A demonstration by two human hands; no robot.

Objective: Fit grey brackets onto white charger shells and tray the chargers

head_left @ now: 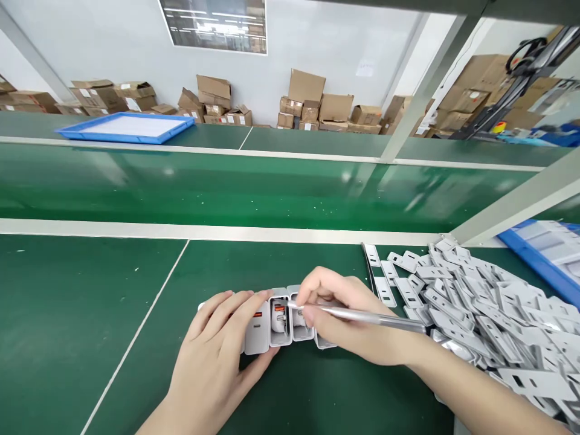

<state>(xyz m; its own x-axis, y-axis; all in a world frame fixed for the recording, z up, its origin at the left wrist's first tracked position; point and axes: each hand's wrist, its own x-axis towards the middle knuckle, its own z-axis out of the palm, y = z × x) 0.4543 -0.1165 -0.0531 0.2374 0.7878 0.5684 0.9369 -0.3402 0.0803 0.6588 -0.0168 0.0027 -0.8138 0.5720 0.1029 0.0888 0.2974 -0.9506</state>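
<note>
A row of white charger housings (280, 321) with orange USB ports lies on the green bench in front of me. My left hand (217, 356) rests over the left end of the row, fingers curled down on a housing (256, 327) and holding it steady. My right hand (338, 314) pinches a slim silver tool (362, 315), like tweezers or a pen. Its tip touches the open top of a housing near the middle of the row. The right end of the row is hidden under my right hand.
A big heap of white plastic faceplates (484, 308) covers the bench at the right. A blue tray (544, 251) sits beyond it. A green conveyor belt (226, 187) runs across behind the bench. Another blue tray (127, 127) and cardboard boxes (312, 103) lie farther back.
</note>
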